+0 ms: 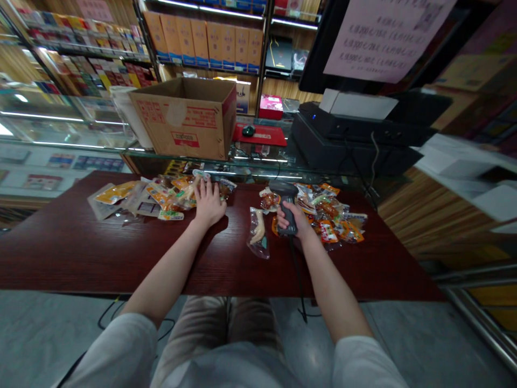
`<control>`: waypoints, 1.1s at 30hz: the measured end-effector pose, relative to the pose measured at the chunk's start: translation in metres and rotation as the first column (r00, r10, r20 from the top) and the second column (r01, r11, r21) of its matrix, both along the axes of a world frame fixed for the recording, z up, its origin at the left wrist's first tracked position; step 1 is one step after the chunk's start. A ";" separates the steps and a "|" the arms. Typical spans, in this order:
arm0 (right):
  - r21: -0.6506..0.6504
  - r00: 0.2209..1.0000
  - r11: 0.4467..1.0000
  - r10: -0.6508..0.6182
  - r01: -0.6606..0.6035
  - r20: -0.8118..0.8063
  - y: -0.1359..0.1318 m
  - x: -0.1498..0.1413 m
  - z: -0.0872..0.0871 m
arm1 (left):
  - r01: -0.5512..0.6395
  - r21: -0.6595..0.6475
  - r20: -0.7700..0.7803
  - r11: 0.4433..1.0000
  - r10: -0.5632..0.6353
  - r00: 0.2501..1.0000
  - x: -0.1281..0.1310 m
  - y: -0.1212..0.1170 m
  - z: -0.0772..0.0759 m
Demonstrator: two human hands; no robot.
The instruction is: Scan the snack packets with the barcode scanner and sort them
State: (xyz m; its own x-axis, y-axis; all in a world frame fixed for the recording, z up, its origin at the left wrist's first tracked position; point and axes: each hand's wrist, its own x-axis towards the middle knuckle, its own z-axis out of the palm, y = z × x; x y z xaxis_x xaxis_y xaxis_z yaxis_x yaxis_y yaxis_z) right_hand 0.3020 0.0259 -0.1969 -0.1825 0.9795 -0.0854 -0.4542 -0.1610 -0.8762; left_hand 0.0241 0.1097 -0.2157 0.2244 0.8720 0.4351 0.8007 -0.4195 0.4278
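Note:
My right hand (294,220) is closed round the grip of a grey barcode scanner (285,196), whose head points away over a pile of snack packets (332,215) on the dark red table (81,248). A clear packet (258,230) lies just left of the scanner. My left hand (209,203) rests palm down with fingers spread on the right end of a second pile of snack packets (157,198). The scanner's cable (299,280) runs down off the table's near edge.
A glass counter (72,134) stands behind the table with an open cardboard box (188,116), a red mat with a mouse (248,130) and a black till machine (351,137) on it. Shelves of boxed goods (210,43) line the back wall.

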 end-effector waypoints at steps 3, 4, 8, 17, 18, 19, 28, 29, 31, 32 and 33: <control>0.001 1.000 1.000 -0.015 0.015 -0.003 0.001 0.004 0.000 | 0.108 0.046 -0.132 0.993 -0.102 0.986 0.004 -0.006 0.006; 0.005 1.000 1.000 -0.014 0.014 -0.008 0.001 0.005 0.000 | 0.134 0.036 -0.173 0.990 -0.126 0.977 0.005 -0.006 0.006; 0.033 1.000 0.999 -0.004 0.005 -0.028 0.001 0.006 -0.001 | 0.051 0.036 -0.254 0.998 -0.040 0.967 0.004 -0.004 0.005; 0.044 1.000 0.999 -0.024 0.025 -0.019 0.004 0.013 -0.004 | 0.157 -0.172 -0.270 0.972 -0.200 0.942 0.055 -0.047 0.009; 0.050 1.000 0.998 -0.025 0.026 -0.013 0.004 0.014 -0.005 | 0.152 -0.224 -0.282 0.963 -0.213 0.935 0.065 -0.055 0.008; 0.055 1.000 0.998 -0.023 0.024 -0.007 0.004 0.014 -0.006 | 0.138 -0.243 -0.286 0.960 -0.207 0.936 0.073 -0.061 0.006; 0.056 1.000 0.998 -0.010 0.008 0.023 0.001 0.010 -0.004 | 0.269 -0.456 0.318 0.849 -0.126 0.940 0.054 -0.025 -0.008; 0.056 1.000 0.998 0.008 -0.009 0.029 0.001 0.009 -0.004 | 0.293 -0.428 0.435 0.855 -0.090 0.896 0.048 -0.020 -0.009; 0.050 0.997 0.997 0.056 -0.059 0.052 -0.001 0.008 -0.005 | 0.358 -0.382 0.622 0.852 -0.050 0.782 0.036 -0.011 -0.011; 0.046 0.995 0.996 0.079 -0.082 0.067 -0.002 0.007 -0.006 | 0.402 -0.366 0.697 0.839 -0.039 0.716 0.032 -0.009 -0.011; 0.043 0.992 0.994 0.101 -0.104 0.080 -0.002 0.007 -0.008 | 0.454 -0.354 0.761 0.818 -0.031 0.648 0.030 -0.007 -0.012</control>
State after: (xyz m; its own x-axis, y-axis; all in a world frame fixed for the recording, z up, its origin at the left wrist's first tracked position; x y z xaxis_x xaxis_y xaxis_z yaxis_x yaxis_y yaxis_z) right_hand 0.3086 0.0237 -0.2044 -0.2768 0.9592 -0.0580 -0.3674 -0.1614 -0.9159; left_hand 0.0537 0.1026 -0.2273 0.2754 0.9562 0.0989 0.0666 -0.1216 0.9903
